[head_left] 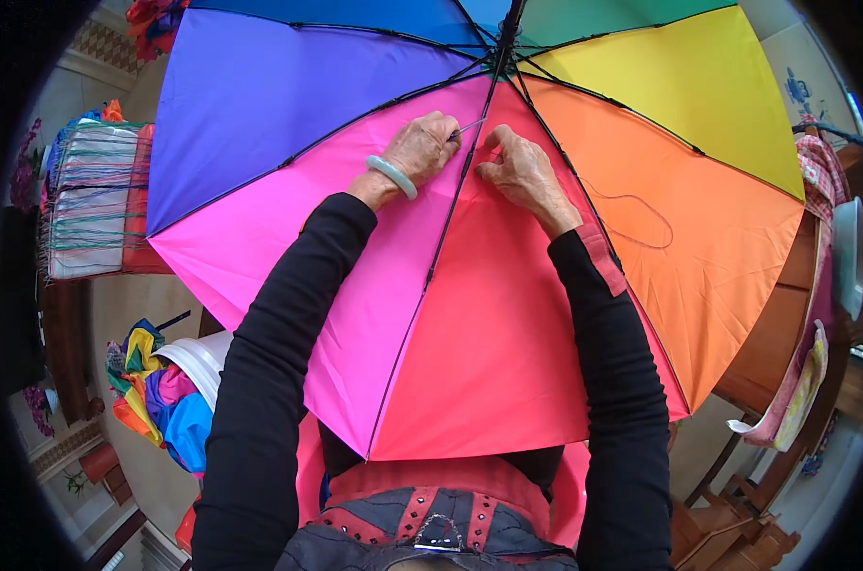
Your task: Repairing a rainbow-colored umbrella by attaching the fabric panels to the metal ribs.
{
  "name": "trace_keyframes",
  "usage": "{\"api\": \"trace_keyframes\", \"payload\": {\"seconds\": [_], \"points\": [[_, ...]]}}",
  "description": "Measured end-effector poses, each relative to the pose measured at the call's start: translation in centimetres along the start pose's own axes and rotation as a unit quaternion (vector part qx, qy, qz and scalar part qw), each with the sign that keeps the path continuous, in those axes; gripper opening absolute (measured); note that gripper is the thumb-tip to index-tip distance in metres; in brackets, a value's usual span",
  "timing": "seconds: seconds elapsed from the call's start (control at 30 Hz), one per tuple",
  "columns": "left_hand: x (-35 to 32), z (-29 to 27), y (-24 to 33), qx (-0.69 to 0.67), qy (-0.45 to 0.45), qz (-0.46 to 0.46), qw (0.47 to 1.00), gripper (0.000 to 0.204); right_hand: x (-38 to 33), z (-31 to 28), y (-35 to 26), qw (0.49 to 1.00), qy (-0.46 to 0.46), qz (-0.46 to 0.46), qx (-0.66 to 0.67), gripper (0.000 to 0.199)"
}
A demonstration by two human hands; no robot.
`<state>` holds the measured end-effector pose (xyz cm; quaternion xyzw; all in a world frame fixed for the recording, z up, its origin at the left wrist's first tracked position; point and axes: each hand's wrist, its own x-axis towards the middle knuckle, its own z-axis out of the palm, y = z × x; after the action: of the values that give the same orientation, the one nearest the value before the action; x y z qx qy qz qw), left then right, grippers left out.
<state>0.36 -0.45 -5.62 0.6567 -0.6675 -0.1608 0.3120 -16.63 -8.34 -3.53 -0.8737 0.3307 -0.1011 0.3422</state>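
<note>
An open rainbow umbrella [507, 324] lies on my lap with its underside up, showing pink, red, orange, yellow and purple panels and black ribs [446, 224]. My left hand [422, 147], with a pale green bangle [391, 176] on the wrist, pinches a thin needle at the rib between the pink and red panels. Just right of that rib my right hand [522, 171] presses its fingertips on the red fabric. A thin thread [641, 214] loops across the orange panel.
A bundle of folded colourful umbrella fabric [155, 395] lies beside a white bucket [203, 362] at lower left. A stack of fabric tied with threads [93, 200] sits at the left. A wooden table [783, 324] with cloths hanging off it stands at the right.
</note>
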Motion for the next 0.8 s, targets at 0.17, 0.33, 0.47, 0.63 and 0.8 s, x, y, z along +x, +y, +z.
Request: {"api": "trace_keyframes", "payload": {"seconds": [0.17,0.33,0.47,0.63,0.8], "points": [[0.4,1.2,0.7,0.004,0.030,-0.019,0.999,0.005,0.0,0.8,0.0,0.999,0.035,-0.008,-0.026,0.026],[0.0,1.0,0.8,-0.028,0.037,-0.037,0.998,0.007,0.2,1.0,0.2,0.990,0.125,-0.046,-0.047,0.019],[0.1,1.0,0.8,-0.030,0.026,-0.039,0.998,0.008,1.2,1.0,0.7,0.985,0.137,-0.054,-0.086,0.013],[-0.4,1.1,0.2,-0.054,0.023,-0.053,0.997,0.013,1.2,-0.2,-0.8,0.988,-0.051,0.101,0.105,0.012],[-0.1,1.1,0.4,-0.043,0.026,-0.055,0.997,0.013,0.5,-1.2,-1.9,0.930,-0.096,0.195,0.298,0.013]]}}
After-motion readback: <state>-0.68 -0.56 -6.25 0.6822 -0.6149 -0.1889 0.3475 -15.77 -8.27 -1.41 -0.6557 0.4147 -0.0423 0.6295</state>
